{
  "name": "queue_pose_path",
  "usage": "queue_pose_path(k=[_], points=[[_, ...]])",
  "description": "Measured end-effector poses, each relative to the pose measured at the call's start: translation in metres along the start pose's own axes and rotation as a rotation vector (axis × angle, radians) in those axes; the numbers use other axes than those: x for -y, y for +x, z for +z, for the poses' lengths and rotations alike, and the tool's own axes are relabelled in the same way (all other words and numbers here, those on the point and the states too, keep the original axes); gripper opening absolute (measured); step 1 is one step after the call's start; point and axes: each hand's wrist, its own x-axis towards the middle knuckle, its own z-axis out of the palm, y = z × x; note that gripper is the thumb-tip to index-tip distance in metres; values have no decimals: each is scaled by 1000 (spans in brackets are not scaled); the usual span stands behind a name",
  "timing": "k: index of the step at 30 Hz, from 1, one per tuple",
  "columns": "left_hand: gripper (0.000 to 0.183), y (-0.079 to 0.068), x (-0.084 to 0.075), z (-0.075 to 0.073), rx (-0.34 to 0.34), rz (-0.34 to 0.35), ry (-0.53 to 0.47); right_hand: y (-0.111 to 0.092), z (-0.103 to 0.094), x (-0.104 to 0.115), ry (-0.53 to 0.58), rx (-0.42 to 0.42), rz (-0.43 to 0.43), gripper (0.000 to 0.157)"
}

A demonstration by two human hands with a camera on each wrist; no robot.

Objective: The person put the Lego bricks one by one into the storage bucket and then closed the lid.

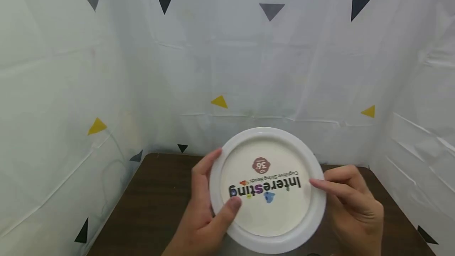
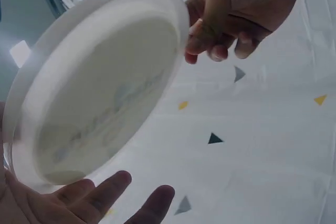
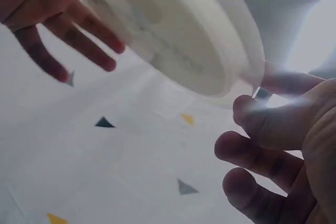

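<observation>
A round white plastic lid is held up over the brown table, its raised rim around a printed label that reads "Interesting Cognitive String Beads", upside down in the head view. My left hand grips the lid's left side, thumb on the label face and index finger at the rim; its other fingers spread out below in the left wrist view. At the opposite rim, my right hand pinches the edge, index finger on the face and thumb on the underside. The remaining right fingers hang loosely curled beneath.
A dark brown wooden table lies below the hands. White sheeting printed with black, grey and yellow triangles stands behind it and on both sides. A bright ceiling light shows in the right wrist view.
</observation>
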Motion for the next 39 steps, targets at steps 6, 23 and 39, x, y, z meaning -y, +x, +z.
queue_pose_path(k=[6, 23, 39], points=[[85, -17, -10, -17, -154, 215, 222, 9, 29, -2, 68, 91, -114, 20], [67, 38, 80, -82, -209, -72, 402, -24, 46, -90, -362, 161, 587, 56], [66, 49, 173, -94, 34, -748, 827, -61, 63, -137, -786, 550, 1117, 63]])
